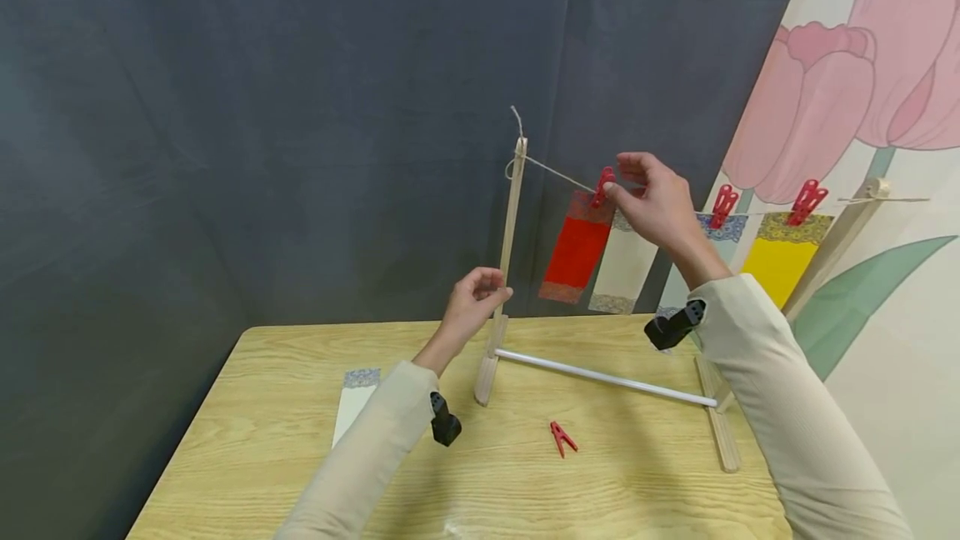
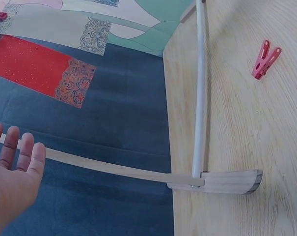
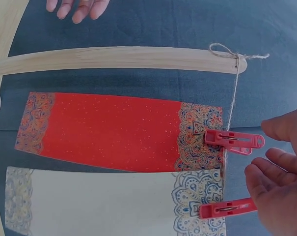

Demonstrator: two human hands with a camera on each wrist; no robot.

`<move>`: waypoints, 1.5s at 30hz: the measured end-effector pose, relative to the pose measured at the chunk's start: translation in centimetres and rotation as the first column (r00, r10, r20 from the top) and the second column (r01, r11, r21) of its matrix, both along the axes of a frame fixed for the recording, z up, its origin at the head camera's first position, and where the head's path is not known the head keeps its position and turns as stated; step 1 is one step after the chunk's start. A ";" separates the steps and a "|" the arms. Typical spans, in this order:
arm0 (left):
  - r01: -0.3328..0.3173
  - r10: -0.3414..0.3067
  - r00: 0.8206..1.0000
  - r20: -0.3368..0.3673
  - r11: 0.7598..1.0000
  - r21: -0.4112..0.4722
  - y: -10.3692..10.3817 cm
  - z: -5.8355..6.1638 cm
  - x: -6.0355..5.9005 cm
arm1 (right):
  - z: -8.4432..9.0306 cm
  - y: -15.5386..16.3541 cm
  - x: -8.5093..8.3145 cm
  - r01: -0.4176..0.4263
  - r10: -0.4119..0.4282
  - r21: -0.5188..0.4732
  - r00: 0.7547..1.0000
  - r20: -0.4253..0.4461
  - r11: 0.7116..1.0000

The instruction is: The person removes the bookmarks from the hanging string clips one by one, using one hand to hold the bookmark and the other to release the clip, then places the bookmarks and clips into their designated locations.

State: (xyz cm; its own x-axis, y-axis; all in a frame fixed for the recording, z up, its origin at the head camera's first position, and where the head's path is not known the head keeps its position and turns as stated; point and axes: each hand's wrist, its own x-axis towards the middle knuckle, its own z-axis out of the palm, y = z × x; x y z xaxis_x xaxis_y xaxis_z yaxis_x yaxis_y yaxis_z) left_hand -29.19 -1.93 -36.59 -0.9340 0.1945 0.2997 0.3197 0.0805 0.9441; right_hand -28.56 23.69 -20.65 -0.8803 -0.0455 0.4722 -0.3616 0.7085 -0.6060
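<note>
A red card [image 3: 114,130] with patterned ends hangs from the twine [image 3: 232,101], held by a red clothespin [image 3: 234,139]. Beside the clothespin's handles is my right hand [image 1: 658,202], thumb and fingers apart with nothing between them in the right wrist view. My left hand [image 1: 472,307] is by the left wooden post [image 1: 513,215], fingers loosely bent; whether it touches the post I cannot tell. A cream card [image 3: 104,201] hangs next to the red one from another clothespin [image 3: 227,208]. My right arm partly hides a pale blue card [image 1: 726,247]. A yellow card [image 1: 780,252] hangs farthest right.
A loose red clothespin [image 1: 562,438] lies on the wooden table [image 1: 480,490]. At the left, a white card [image 1: 354,407] lies partly behind my left sleeve. A white rod [image 1: 607,377] joins the feet of the stand. Dark cloth [image 1: 300,123] hangs behind.
</note>
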 end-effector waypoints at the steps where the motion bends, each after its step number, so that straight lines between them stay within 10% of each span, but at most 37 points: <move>1: 0.003 -0.003 1.000 0.003 1.000 -0.004 0.0 0.4 0.3 | 0.0 0.0 -0.1 -0.001 0.001 0.002 1.000 0.007 1.000; 12: 0.026 -0.026 1.000 -0.004 1.000 -0.003 0.3 2.0 2.0 | 0.4 -0.3 -0.6 -0.025 0.025 0.016 0.999 0.043 1.000; 20: 0.023 -0.023 0.999 0.025 1.000 0.003 0.8 -1.0 -0.7 | 0.2 -0.7 -0.9 -0.018 0.017 0.040 0.999 0.030 0.999; 45: -0.045 0.044 0.999 -0.020 0.999 -0.031 2.0 -1.6 -1.0 | -1.0 -1.0 -1.3 0.021 -0.021 0.004 1.000 -0.016 1.000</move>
